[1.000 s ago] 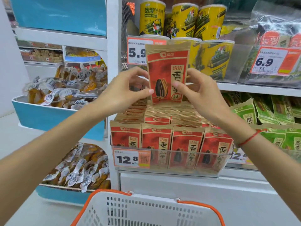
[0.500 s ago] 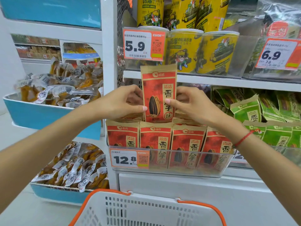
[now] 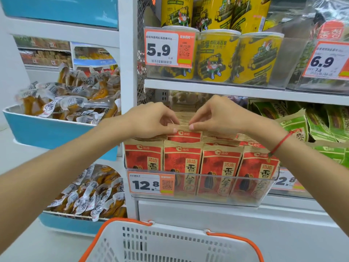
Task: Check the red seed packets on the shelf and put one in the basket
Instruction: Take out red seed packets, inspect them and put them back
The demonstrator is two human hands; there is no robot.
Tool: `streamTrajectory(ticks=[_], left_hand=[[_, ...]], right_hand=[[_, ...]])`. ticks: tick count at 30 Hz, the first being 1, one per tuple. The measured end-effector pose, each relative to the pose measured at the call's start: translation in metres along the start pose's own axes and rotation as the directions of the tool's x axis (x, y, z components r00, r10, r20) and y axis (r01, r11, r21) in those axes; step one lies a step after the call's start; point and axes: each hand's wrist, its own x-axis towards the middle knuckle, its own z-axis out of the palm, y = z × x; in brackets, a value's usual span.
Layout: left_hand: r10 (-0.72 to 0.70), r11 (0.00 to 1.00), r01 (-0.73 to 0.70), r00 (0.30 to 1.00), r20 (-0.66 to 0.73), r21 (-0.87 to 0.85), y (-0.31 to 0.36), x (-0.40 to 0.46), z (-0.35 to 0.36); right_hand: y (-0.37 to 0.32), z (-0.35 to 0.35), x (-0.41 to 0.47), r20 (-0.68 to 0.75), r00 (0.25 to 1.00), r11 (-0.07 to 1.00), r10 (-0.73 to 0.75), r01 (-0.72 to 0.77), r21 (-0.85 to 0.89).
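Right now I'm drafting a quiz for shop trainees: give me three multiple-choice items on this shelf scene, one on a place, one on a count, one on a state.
1. Where is the white basket?
A. below the shelf, nearest the camera
B. on the top shelf
C. inside the blue bin

2. How many red seed packets stand in the front row of the clear tray?
A. two
B. four
C. seven

3. What are the left hand and right hand doing?
A. hanging idle
B. lifting the basket
C. pinching the top of one red packet behind the front row

Answers: 1 A, it fills the bottom edge. 2 B, four fronts show. 3 C, fingertips meet on its top strip.
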Motion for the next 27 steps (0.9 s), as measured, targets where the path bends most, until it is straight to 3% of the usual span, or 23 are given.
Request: streamTrajectory(ticks=[3, 10, 14, 17, 19, 22, 27], left_hand=[[0.024, 0.999, -0.026, 0.996, 0.082, 0.023, 0.001, 0.002, 0.005], [0.073, 0.994, -0.092, 0.962, 0.265, 0.061, 0.003, 0.013, -0.006], [0.077, 0.997, -0.076, 0.938, 0.337, -0.017, 0.006, 0.01, -0.013], [0.069, 0.992, -0.041, 0.964, 0.257, -0.116, 0.001, -0.004, -0.012], [0.054, 0.989, -0.03, 0.984, 0.168, -0.146, -0.003, -0.015, -0.008], [0.018, 0.991, -0.011, 0.999, 0.05, -0.136, -0.004, -0.024, -0.003], [-0.027, 0.995, 0.023, 0.999, -0.042, -0.095, -0.001, -0.028, -0.005]], right_hand=[[-0.005, 0.003, 0.002, 0.136, 0.991, 0.987, -0.003, 0.025, -0.161], [-0.01, -0.003, 0.013, 0.315, 0.949, 0.992, -0.006, 0.046, -0.121], [-0.012, -0.014, 0.013, 0.433, 0.901, 0.998, -0.001, 0.026, -0.053], [-0.002, -0.018, 0.01, 0.283, 0.959, 0.998, -0.008, -0.011, 0.067], [0.007, -0.009, 0.014, 0.144, 0.99, 1.0, 0.005, -0.003, -0.014], [0.014, 0.015, 0.023, 0.113, 0.991, 0.977, 0.067, -0.043, -0.208], [0.014, 0.022, 0.025, 0.039, 0.997, 0.986, 0.067, -0.06, -0.155]])
